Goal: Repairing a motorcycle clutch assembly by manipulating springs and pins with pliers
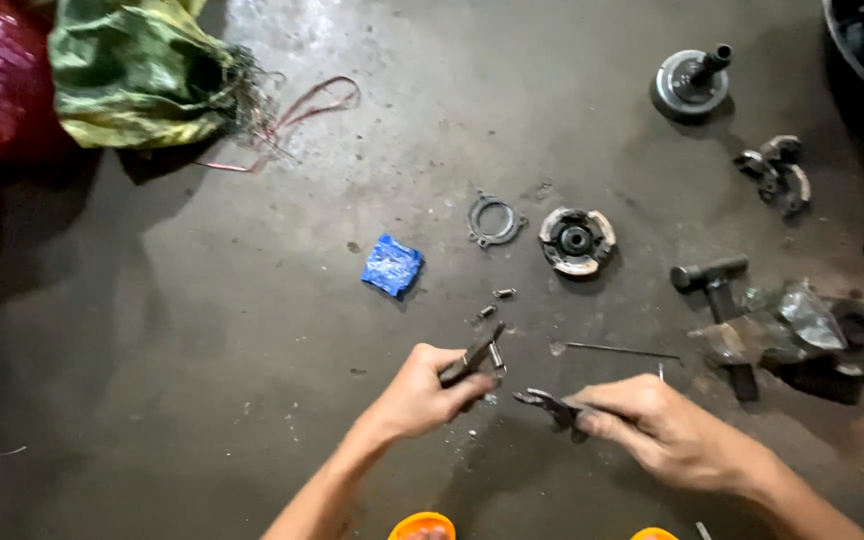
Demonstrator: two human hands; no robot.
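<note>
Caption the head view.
Left hand grips dark pliers; right hand holds a curved metal part above grey concrete floor.

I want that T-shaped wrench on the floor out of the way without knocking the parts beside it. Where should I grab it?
Grip the T-shaped wrench by its crossbar, coming straight down from above. The crossbar lies flat and bare on the concrete floor, while the shaft's lower end runs in beside the crumpled plastic and the greasy part, so that end is crowded.

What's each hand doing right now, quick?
Left hand: closed on pliers gripping a small spring.
Right hand: closed on a dark metal clutch part.
</note>
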